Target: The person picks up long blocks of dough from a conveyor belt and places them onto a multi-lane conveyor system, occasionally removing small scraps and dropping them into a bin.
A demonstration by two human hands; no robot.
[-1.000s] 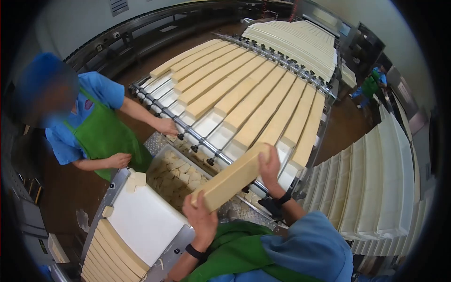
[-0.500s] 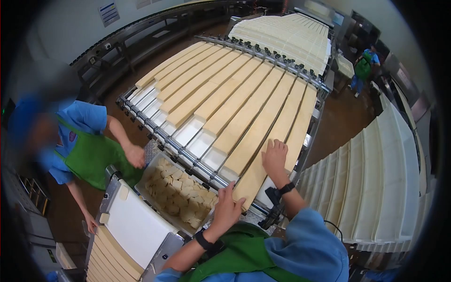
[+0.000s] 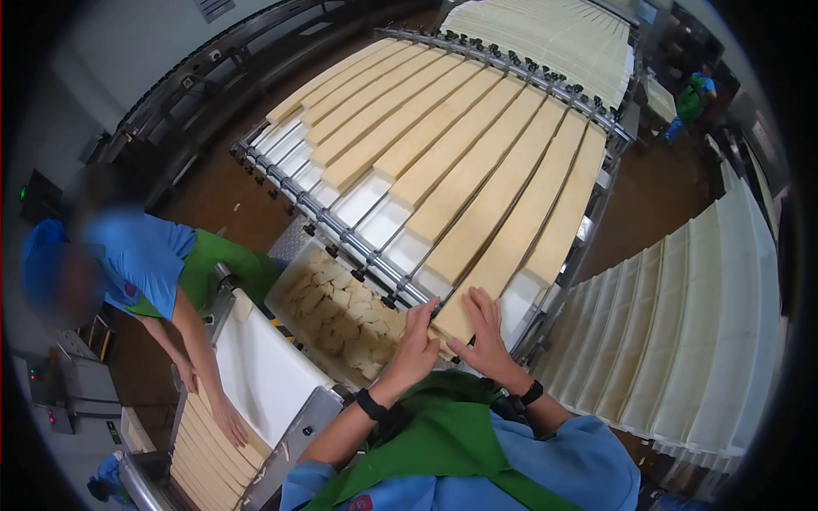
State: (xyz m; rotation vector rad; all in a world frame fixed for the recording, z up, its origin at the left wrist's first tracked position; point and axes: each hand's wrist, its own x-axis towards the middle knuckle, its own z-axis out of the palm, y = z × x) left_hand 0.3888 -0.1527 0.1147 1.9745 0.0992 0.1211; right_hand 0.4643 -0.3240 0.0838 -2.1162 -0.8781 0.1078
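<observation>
The person's left hand [image 3: 417, 345] and right hand [image 3: 481, 336] are both resting on the near end of a long pale slab [image 3: 503, 230], which is lying in one of the right-hand lanes of the roller conveyor [image 3: 366, 213]. Both hands are lying spread and flat: the right one is pressing down on the slab's top face with fingers fanned out, and the left one is sitting against the end corner just beside it, with neither closing around anything. The slab's long axis is running straight away from the hands, up and to the right along the lane, parallel to the neighbouring slabs [image 3: 426, 145] on either side. The right hand is reaching slightly further along it than the left. Just left of the hands, below the conveyor's end, a bin of cut pieces [image 3: 336, 315] is standing. Farther left, a co-worker's hand [image 3: 228, 422] is touching stacked slabs [image 3: 204, 443] beside a white belt [image 3: 264, 375], well apart from the person's own hands
</observation>
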